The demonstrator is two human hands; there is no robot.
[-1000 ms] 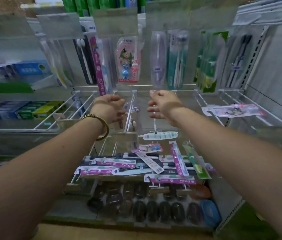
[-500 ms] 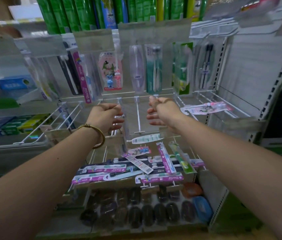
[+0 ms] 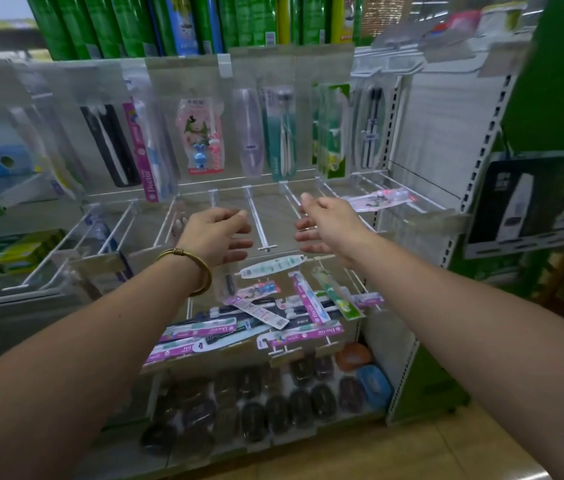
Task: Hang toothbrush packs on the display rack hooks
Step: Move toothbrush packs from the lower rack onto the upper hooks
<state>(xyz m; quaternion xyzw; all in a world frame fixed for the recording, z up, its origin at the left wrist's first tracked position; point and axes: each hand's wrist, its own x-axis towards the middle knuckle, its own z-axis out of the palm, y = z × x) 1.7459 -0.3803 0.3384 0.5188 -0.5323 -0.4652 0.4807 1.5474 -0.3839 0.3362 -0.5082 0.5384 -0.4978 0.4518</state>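
My left hand (image 3: pixel 216 235), with a gold bangle at the wrist, and my right hand (image 3: pixel 329 225) reach out side by side over the middle row of white display hooks (image 3: pixel 256 216). Both hands have their fingers spread and hold nothing. Between them runs one bare hook. Below the hands several loose toothbrush packs (image 3: pixel 266 317) lie in a heap across the lower hooks. A white and green pack (image 3: pixel 271 266) lies just under my fingers. More packs hang on the top row, among them a pink children's pack (image 3: pixel 200 136) and a teal pack (image 3: pixel 282 133). One pink pack (image 3: pixel 379 199) lies flat at the right.
Green tubes (image 3: pixel 128 26) stand on the top shelf. Boxed toothpaste (image 3: pixel 13 251) fills the shelf at the left. Dark oval soap cases (image 3: pixel 273 407) and a blue one (image 3: pixel 372 382) lie on the bottom shelf. A dark product poster (image 3: pixel 530 202) hangs at the right. A perforated upright (image 3: pixel 478 168) bounds the rack.
Both hands have opened from loosely curled to spread fingers. The view has tilted up and shifted, so the rack sits lower and further left in the frame.
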